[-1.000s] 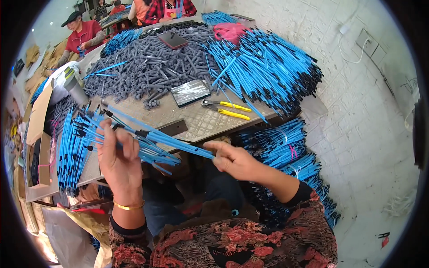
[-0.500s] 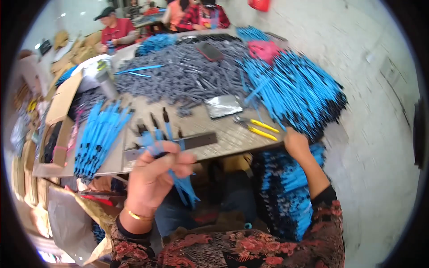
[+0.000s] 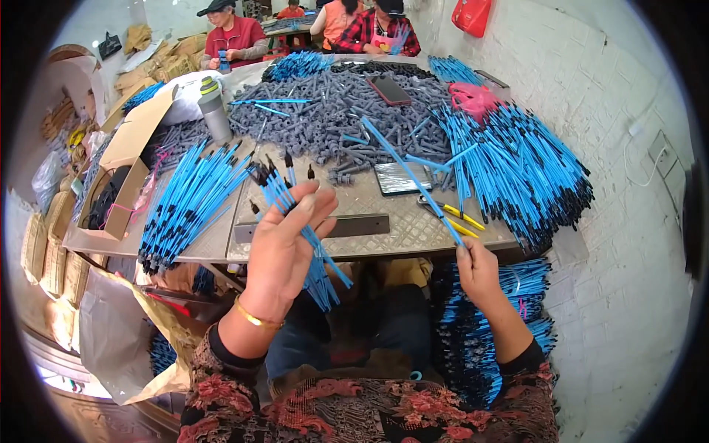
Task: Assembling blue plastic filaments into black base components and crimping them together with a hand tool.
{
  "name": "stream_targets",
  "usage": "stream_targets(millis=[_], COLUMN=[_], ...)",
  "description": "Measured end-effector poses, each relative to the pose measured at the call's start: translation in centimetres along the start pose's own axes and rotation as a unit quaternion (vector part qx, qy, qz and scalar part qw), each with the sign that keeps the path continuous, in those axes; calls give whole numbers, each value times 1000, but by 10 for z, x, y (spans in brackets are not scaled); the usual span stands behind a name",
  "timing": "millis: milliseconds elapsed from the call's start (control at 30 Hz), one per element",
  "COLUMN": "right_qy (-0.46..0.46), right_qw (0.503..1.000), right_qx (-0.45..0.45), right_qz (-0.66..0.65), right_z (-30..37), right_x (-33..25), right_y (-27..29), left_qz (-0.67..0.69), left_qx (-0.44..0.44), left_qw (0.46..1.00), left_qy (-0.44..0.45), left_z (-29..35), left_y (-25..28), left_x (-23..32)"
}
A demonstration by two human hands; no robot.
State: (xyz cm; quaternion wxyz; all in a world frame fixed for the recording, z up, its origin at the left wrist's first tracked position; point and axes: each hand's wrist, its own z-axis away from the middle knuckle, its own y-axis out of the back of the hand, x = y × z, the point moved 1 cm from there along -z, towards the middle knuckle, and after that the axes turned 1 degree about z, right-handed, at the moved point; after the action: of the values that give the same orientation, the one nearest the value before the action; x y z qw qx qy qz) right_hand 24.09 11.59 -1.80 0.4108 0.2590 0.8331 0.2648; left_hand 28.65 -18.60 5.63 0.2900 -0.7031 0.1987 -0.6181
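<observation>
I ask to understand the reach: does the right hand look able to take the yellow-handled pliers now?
Probably yes: the yellow-handled pliers lie on the table, just beyond the right hand. However, its fingers hold a blue rod, which crosses in front of them.

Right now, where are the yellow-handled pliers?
In the head view, the yellow-handled pliers lie on the table, right of centre, just beyond the right hand, partly behind the blue rod it holds.

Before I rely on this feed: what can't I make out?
- Head view: middle of the blue bundle, behind the left hand.
- Head view: lower end of one blue rod, inside the right hand.
- Head view: part of the pliers, behind that rod.
- Head view: the red bag's top, cut by the upper edge.
</observation>
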Motion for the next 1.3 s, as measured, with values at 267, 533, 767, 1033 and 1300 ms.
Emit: stream_targets(millis=[267,533,767,1033,1300], right_qy=[124,59,38,-114,-95], right_qw=[992,982,933,854,940], right_qx=[-9,-157,45,26,180], right_qz=[-7,-82,356,507,276], right_z=[35,38,-107,-163,-177], right_x=[-28,-14,79,228,165], right_y=[-20,-12,125,182,176], left_qz=[-15,-29,52,-16,-58], left_qx=[31,22,-34,-101,-89], left_qw=[991,993,998,993,991], left_qy=[-126,-114,8,51,87], left_z=[-8,15,59,41,32], left_y=[-17,-24,-32,-15,0], left_x=[-19,-19,-9,-3,-1])
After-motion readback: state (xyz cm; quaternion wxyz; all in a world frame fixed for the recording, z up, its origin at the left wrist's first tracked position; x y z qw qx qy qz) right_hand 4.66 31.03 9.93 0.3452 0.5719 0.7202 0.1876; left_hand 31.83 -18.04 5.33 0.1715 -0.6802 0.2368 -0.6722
